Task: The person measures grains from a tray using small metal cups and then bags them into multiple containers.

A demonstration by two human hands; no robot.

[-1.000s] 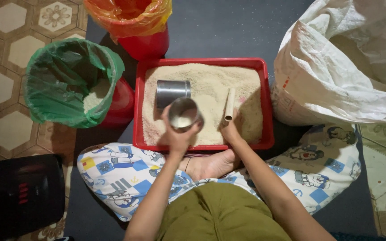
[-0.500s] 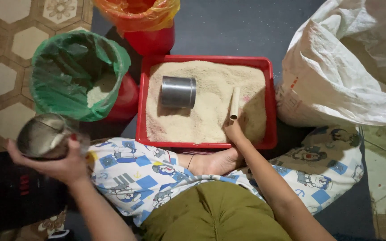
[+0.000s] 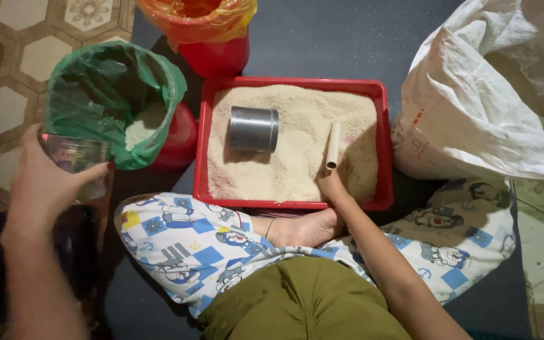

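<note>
**Cup out left, stick in the tray**

The left hand (image 3: pixel 45 182) sits at the left of the frame, its fingers (image 3: pixel 92 171) wrapped round a small clear cup (image 3: pixel 77 157), thumb on the near side. The cup is held just below the rim of a green bag (image 3: pixel 105 101) that lines a red bucket (image 3: pixel 181 135); pale grain shows inside the bag. The cup's contents cannot be made out.

The right hand (image 3: pixel 334 184) is at the lower middle of the frame, resting on the near edge of a red tray (image 3: pixel 382 101). Its fingers pinch the lower end of a short pale stick (image 3: pixel 333 146), which lies on the grain and points toward the top of the frame.

The tray is filled with light, fine grain (image 3: pixel 297 170). A metal can (image 3: pixel 253 129) lies on its side in the grain, left of the stick and apart from it.

At the top of the frame a second red bucket (image 3: pixel 215 56) holds an orange bag (image 3: pixel 196 16). A big white sack (image 3: pixel 486 94) fills the upper right, just beside the tray.

The person sits cross-legged on the floor, in patterned cartoon trousers, with a bare foot (image 3: pixel 300 226) just below the tray. Patterned tiles (image 3: pixel 7 69) show at the upper left
</note>
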